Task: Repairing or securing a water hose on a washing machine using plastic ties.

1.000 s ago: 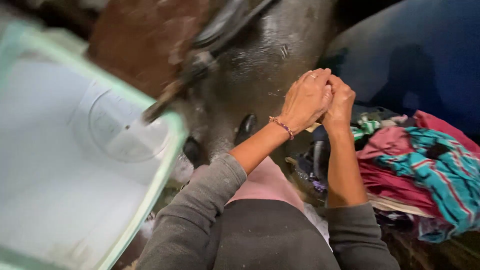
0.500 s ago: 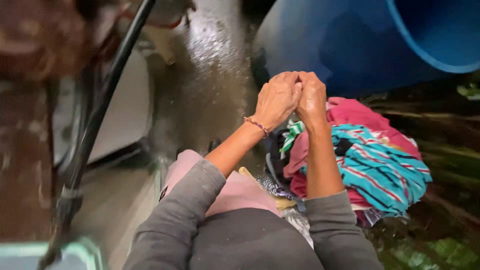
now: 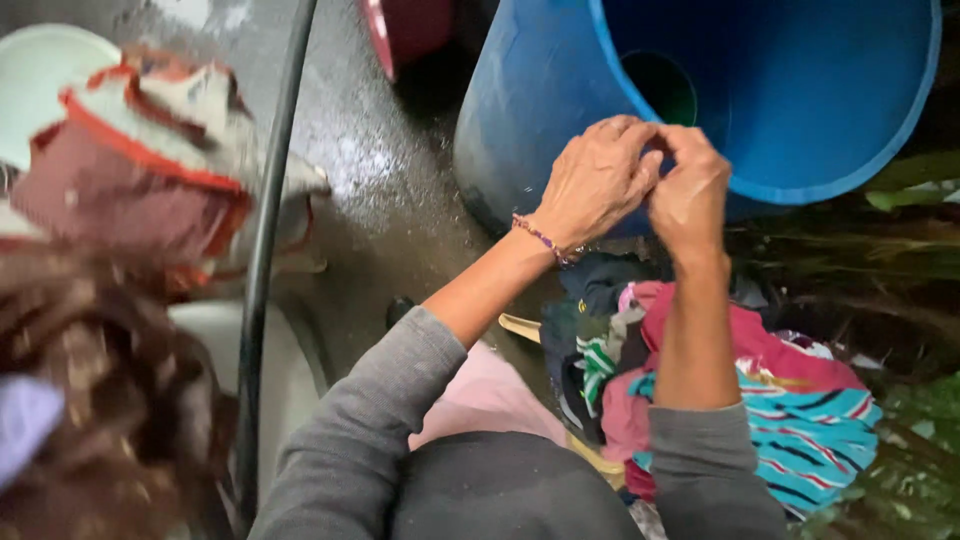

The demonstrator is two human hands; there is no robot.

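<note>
My left hand [image 3: 597,182], with a beaded bracelet on its wrist, and my right hand [image 3: 690,190] are raised in front of me with their fingertips pressed together. The fingers of both are curled and closed, and I see nothing held between them. Both grey sleeves are pushed up the forearms. The hands hover just before the open mouth of a large blue barrel [image 3: 800,150]. A pile of clothes [image 3: 800,420] in pink, teal stripes and dark colours lies under my right forearm.
A black hose [image 3: 268,230] runs down the wet concrete floor [image 3: 390,190] on the left. A white basin [image 3: 40,70] holds red and cream cloth [image 3: 140,170]. A red bowl [image 3: 405,30] sits at the top. Green leaves [image 3: 910,440] edge the right side.
My hands have stayed clasped together. The view has swung from a pale green tub to the blue barrel, which now fills the upper right.
</note>
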